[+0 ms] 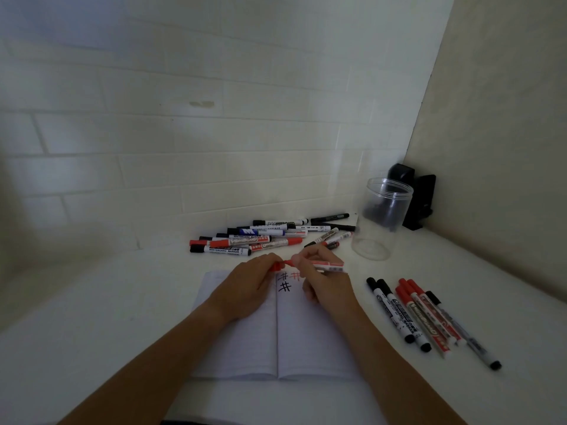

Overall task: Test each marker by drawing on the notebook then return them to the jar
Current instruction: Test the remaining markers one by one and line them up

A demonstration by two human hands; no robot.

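Both hands meet above the top of the open notebook (276, 326). The left hand (245, 289) has its fingers curled round the red cap (279, 265) at the end of a red marker (319, 265). The right hand (322, 277) grips the same marker's white barrel, which lies nearly level between the two hands; whether the cap is fully seated cannot be told.

Going from the left, the white desk (92, 302) runs up to a white brick wall (184, 133). A loose pile of markers (254, 237), black, blue and red, lies on the desk just beyond the notebook, close to the wall. The notebook lies flat in the middle, and hash marks (285, 282) in black and red sit at the top of its right page, partly hidden by the hands. Right of the notebook, a row of markers (423, 317), black-capped and red-capped, lies side by side on the desk. Farther back stands the clear jar (380, 219), upright and lidless, near the pile's right end. Behind the jar, in the corner, is a black object (417, 200) that cannot be made out.
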